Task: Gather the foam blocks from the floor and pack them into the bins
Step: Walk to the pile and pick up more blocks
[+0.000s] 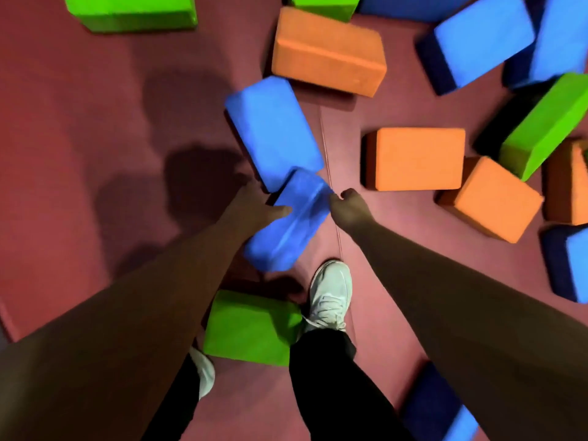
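Note:
A blue foam block (288,224) hangs tilted between my two hands above the dark red floor. My left hand (254,206) grips its left side, thumb across the top face. My right hand (348,210) grips its right edge with curled fingers. Just beyond it a second blue block (273,128) lies on the floor, touching the held one's far end. A green block (251,327) lies by my feet. No bin is in view.
Orange blocks (329,52) (416,157) (496,198), blue blocks (480,39) and green blocks (547,125) (130,11) are scattered at the top and right. My white shoe (331,294) stands beside the green block. Bare floor (79,138) spreads to the left.

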The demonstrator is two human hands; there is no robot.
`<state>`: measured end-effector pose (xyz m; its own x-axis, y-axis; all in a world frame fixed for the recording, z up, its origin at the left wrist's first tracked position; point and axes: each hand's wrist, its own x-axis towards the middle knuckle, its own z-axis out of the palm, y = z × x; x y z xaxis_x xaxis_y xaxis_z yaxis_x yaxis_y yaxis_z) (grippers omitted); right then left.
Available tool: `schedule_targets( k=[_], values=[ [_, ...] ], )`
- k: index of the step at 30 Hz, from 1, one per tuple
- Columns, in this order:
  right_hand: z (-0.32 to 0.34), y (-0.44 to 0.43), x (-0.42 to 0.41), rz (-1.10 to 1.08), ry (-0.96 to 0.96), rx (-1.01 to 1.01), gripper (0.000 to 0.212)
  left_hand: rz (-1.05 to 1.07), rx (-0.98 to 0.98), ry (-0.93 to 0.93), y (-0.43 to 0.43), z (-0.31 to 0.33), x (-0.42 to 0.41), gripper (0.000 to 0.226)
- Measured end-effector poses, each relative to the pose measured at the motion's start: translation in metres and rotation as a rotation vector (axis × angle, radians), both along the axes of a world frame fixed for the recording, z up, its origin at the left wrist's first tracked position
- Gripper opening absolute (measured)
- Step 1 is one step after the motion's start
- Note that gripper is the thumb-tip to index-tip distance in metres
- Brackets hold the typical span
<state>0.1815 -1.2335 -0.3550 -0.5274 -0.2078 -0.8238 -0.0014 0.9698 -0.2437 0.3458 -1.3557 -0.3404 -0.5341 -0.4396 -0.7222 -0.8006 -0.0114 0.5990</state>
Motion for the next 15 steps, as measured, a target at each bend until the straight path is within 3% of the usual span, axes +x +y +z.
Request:
schedule_targets(
  k=[4, 6, 11, 15],
  values=[
    [-0.051, 0.004, 0.015, -0.345, -0.156, -0.055, 0.036, -0.123, 0.06, 0.017, 0.017, -0.062, 0.013, 0.092],
    [-0.056, 0.009, 0.025, -0.523, -0.216, -0.125, 0.031, -0.179, 0.018, 0.017, 0.026, -0.072, 0.017, 0.102],
    [-0.043, 0.014, 0.037, -0.598, -0.374, -0.163, 0.016, -0.123, -0.122, 0.002, 0.033, -0.061, 0.025, 0.079],
    [-0.025, -0.005, 0.05, -0.375, -0.264, -0.189, 0.018, 0.01, -0.072, -0.064, 0.012, -0.026, 0.055, 0.082]
  ],
)
